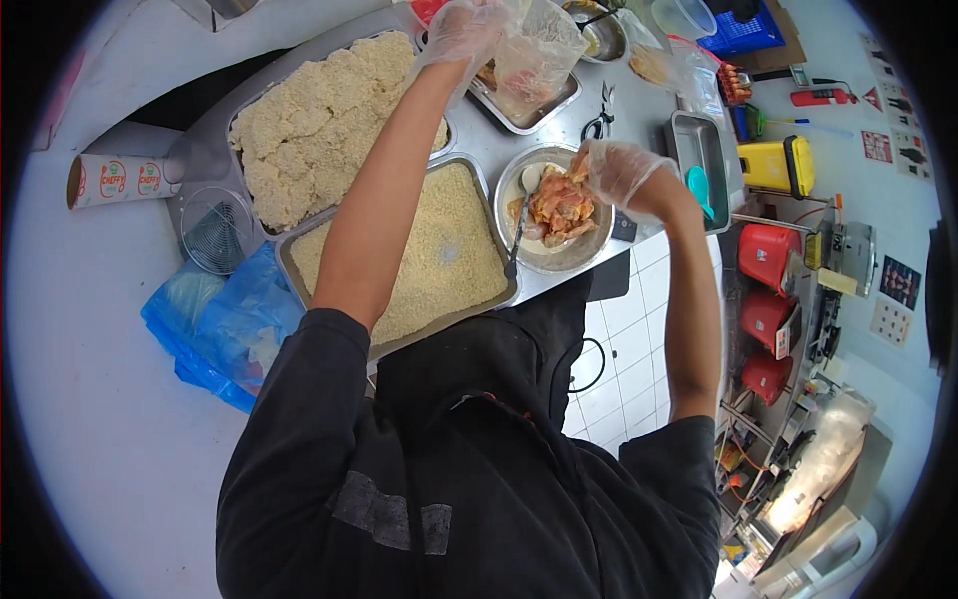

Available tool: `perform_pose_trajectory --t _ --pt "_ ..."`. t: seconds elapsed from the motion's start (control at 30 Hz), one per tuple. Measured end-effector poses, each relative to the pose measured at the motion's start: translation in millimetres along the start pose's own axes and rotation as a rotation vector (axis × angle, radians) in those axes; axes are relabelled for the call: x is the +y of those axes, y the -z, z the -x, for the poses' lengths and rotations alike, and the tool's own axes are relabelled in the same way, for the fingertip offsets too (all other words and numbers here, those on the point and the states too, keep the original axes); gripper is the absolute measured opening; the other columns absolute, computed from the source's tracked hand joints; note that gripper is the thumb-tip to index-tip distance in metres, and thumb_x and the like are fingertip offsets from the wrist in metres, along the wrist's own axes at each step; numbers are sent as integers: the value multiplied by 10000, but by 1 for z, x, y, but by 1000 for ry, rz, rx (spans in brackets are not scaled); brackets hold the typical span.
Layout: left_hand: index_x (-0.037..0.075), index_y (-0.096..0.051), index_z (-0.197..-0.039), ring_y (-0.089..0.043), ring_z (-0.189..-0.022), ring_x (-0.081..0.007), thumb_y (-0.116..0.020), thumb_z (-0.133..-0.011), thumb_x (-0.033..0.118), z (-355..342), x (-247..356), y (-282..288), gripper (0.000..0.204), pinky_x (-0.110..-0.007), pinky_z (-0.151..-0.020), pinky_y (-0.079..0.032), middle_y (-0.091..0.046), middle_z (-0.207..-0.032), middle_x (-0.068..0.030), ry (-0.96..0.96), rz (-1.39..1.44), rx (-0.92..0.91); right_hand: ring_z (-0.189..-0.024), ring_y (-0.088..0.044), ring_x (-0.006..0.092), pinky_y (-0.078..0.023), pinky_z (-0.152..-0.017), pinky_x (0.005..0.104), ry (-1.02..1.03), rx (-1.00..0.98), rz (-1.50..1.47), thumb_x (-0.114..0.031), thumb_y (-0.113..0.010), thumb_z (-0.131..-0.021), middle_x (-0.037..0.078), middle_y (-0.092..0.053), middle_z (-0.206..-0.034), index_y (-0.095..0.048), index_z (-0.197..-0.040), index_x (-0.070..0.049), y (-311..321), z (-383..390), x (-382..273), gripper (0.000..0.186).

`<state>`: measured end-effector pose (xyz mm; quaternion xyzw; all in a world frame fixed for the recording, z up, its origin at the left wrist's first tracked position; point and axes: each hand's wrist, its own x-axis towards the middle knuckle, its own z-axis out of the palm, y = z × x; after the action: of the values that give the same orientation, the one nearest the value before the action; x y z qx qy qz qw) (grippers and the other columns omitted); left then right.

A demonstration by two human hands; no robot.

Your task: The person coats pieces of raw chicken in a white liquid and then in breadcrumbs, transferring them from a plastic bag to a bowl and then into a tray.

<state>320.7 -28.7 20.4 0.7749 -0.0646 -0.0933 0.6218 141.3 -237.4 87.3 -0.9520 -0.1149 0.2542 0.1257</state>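
Left hand (461,32) grips a clear bag (537,55) over the far tray (555,108), right hand (619,172) pinches chicken (559,208) in the bowl (519,175), both gloved.

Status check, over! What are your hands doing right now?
Left hand gloved, holding clear plastic bag. Right hand gripping marinated chicken in metal bowl. Spoon leaning inside.

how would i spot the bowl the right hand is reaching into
On the steel counter, look just right of the two big trays of pale crumbs. The round metal bowl there holds orange marinated meat and a spoon, the only round dish beside rectangular trays; the gloved right hand touches it.
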Motion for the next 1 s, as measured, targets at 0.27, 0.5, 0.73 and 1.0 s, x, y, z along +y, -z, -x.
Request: perform_pose_trajectory --t 0.27,0.5,0.73,1.0 --pt "47 -689 -1069 -600 -889 -137 -588 -897 364 -5 -12 0 374 -305 -824 -481 -674 -976 -60 -8 33 2 -904 -653 378 -492 -779 474 -73 140 -175 -258 -600 -925 180 -678 -939 -597 -1100 -112 -20 28 14 227" --pt "68 -686 -1115 -605 -935 -154 -596 -903 392 -7 -10 -1 397 -312 -845 -479 -676 -998 -78 -103 -196 29 -765 -664 302 -496 -691 406 -291 203 -188 -343 -725 -881 161 -678 -884 -555 -1212 -88 -29 43 5 451" --pt "92 -681 -1151 -629 -980 -252 -573 -903 451 3 2 0 450 -362 -911 -466 -686 -1043 -134 4 -32 11 -975 -665 356 -495 -841 425 -346 141 -368 -277 -607 -932 217 -687 -1024 -544 -1278 -72 -23 52 13 407" --pt "81 -716 -1047 -666 -878 -248 -590 -877 410 -2 -8 3 391 -358 -810 -508 -702 -920 -137 -98 -97 25 -966 -616 371 -481 -823 447 172 493 4 -147 -533 -942 205 -653 -1019 -613 -1152 -87 11 10 31 233"
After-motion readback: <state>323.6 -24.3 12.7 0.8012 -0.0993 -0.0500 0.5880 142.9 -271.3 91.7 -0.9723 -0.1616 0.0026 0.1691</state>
